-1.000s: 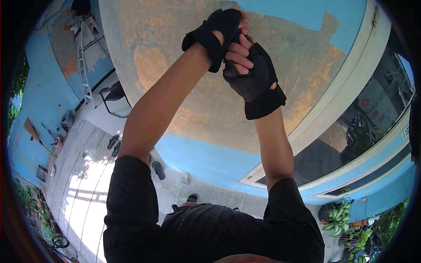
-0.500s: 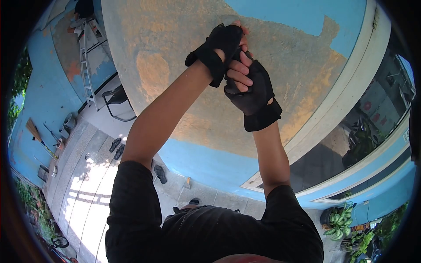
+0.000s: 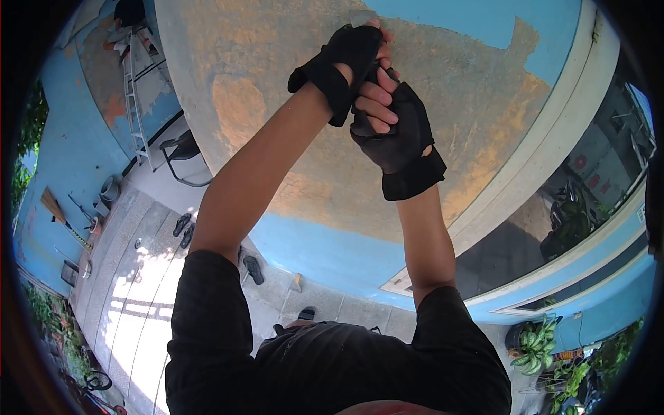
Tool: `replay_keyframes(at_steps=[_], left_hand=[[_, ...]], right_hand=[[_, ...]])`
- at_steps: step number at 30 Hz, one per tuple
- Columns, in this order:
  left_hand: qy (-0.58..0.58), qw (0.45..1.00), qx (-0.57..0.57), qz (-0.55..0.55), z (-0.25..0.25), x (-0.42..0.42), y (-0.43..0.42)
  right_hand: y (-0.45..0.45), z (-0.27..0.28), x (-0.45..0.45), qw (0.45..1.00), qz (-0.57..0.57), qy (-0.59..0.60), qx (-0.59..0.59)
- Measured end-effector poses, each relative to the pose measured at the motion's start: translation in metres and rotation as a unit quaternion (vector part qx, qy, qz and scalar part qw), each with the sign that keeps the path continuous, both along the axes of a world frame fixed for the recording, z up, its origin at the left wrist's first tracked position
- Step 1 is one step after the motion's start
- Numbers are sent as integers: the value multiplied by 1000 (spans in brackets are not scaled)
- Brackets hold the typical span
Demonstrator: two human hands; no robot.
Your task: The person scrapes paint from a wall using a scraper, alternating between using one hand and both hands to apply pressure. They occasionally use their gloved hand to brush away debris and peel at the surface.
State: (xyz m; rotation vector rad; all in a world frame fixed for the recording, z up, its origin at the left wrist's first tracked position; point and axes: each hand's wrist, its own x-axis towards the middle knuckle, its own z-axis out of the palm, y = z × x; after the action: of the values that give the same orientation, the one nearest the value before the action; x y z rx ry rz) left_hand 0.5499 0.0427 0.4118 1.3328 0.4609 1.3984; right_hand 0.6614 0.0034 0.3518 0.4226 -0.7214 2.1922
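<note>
Both my hands wear black fingerless gloves and are closed, one above the other, in front of a wall with paint stripped in large patches. Upper of the two is my left hand, its fingers wrapped around a scraper. Only the grey blade of that scraper shows, at the edge of the blue paint. My right hand grips just below, fingers curled on the dark handle, which is mostly hidden by the gloves.
At far left a stepladder stands by another wall, with a person near its top. A black chair, broom and sandals are lower left. A window and potted plants are at right.
Both hands have shifted slightly up and to the left along the wall, with the scraper blade moving up with them. The grip looks the same.
</note>
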Motion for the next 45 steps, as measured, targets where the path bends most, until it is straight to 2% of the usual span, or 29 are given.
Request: replay_keyframes(at_steps=[2,5,8,10,11,13,17,19,27,30,32,35,39,43,45], left_hand=[[-6,1000,-1,2,-2,0,1],[4,1000,2,18,-1,1,3],[12,999,41,16,5,-9,16],[-111,972,41,-202,10,-15,22],[-111,972,41,-201,11,-15,19],[5,999,10,-48,11,-14,10],[-6,996,48,-71,15,-15,19],[-97,986,41,-133,21,-14,6],[-51,996,-17,-76,25,-15,18],[-56,994,14,-95,20,-15,14],[37,998,34,24,14,-8,11],[-5,1000,-8,1,0,1,2],[-1,1000,-17,8,-4,5,1],[12,1000,-5,23,-5,6,6],[-2,1000,8,-5,-8,7,12]], right_hand=[[0,-2,1,1000,-4,2,-7],[7,-3,2,999,24,16,46],[9,10,-3,998,20,22,47],[4,22,-5,1000,7,7,11],[3,20,-5,1000,8,7,11],[3,11,-5,1000,3,6,24],[10,17,-8,997,21,32,64],[8,26,-8,998,12,28,55],[10,24,-9,999,6,9,35],[7,19,-8,1000,7,10,23],[7,13,-6,1000,4,7,26],[3,0,1,1000,-14,-5,20],[1,-6,5,1000,-9,-8,8],[1,-7,8,999,3,10,30],[1,-9,8,1000,3,12,24]])
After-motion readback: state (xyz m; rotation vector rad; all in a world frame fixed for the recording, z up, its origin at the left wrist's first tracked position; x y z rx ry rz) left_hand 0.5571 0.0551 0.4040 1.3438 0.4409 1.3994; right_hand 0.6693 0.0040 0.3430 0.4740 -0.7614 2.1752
